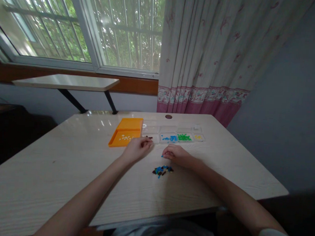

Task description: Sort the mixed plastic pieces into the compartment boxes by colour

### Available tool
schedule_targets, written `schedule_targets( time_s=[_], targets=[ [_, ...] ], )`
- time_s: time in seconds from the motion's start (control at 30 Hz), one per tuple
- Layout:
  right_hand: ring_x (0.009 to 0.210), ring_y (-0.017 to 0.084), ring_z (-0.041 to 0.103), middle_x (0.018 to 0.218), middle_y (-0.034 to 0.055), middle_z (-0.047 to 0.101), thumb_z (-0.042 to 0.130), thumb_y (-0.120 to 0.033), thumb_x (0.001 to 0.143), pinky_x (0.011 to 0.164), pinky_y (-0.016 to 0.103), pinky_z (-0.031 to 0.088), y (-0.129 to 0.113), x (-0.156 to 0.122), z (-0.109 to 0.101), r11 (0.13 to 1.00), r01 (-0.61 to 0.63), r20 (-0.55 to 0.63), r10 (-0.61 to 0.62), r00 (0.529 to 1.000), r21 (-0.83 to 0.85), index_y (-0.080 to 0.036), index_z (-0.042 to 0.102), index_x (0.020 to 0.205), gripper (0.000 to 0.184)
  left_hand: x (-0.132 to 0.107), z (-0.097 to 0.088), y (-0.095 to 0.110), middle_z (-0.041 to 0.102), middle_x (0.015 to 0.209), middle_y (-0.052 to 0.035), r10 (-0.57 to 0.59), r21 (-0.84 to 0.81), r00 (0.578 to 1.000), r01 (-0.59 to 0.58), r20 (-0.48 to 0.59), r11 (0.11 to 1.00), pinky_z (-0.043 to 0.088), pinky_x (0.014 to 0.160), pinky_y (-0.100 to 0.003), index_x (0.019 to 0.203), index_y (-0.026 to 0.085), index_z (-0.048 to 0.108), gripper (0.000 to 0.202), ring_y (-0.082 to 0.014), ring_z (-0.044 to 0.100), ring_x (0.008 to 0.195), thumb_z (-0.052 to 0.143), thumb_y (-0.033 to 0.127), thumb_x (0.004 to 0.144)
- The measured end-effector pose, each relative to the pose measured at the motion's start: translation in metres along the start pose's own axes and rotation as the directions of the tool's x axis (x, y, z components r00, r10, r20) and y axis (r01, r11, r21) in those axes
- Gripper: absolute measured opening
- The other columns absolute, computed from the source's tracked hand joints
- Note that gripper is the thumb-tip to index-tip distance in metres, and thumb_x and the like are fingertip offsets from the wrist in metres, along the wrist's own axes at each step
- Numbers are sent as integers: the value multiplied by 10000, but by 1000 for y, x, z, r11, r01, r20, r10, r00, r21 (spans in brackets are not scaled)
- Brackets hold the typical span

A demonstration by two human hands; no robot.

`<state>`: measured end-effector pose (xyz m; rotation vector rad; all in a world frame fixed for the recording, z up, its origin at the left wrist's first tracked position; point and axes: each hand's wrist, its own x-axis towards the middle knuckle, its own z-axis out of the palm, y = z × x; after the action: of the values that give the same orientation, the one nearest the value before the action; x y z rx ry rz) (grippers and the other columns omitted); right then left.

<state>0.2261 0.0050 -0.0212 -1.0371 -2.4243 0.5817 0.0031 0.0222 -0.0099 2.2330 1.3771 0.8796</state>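
Note:
My left hand [138, 148] rests on the table with fingers curled, pinching a small dark piece next to the clear compartment box [172, 129]. My right hand [175, 155] lies beside it, fingers closed around a small blue piece at its tip. A little pile of blue and brown pieces [163, 171] lies on the table just in front of both hands. The box holds blue pieces [169, 138], green pieces [184, 137] and a few yellow pieces [198, 136] in separate compartments.
An orange tray [128, 126] with a few pale bits sits left of the box. The wooden table [54, 169] has a cable hole [168, 116] at its far edge. A window, a small shelf [65, 81] and a curtain [208, 64] stand behind.

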Motion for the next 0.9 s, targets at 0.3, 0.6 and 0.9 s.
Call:
schedule_targets(
  time_s=[0.3, 0.6, 0.9],
  targets=[
    [721, 115, 504, 786, 26, 557, 522, -286, 814, 672, 225, 389, 1, -2, 4, 999, -25, -85, 22, 996, -33, -169, 603, 864, 151, -12, 18, 18, 461, 516, 30, 170, -149, 940, -130, 295, 980, 267, 451, -162, 818, 151, 658, 234, -70, 378, 476, 499, 318, 783],
    [723, 112, 505, 807, 21, 565, 513, -273, 818, 670, 222, 386, -2, -2, 6, 999, -34, -101, 32, 994, -17, -177, 596, 864, 135, -12, 19, 18, 480, 529, 20, 147, -92, 959, -128, 241, 987, 279, 456, -168, 770, 151, 651, 246, -81, 405, 487, 496, 342, 785],
    [691, 109, 493, 778, 21, 574, 513, -268, 807, 648, 221, 374, -6, -1, 3, 999, -40, -133, 37, 990, -18, -180, 619, 884, 158, -11, 18, 17, 452, 510, 33, 156, -120, 968, -134, 199, 984, 277, 461, -165, 796, 146, 654, 237, -74, 388, 476, 491, 317, 781]
  ],
)
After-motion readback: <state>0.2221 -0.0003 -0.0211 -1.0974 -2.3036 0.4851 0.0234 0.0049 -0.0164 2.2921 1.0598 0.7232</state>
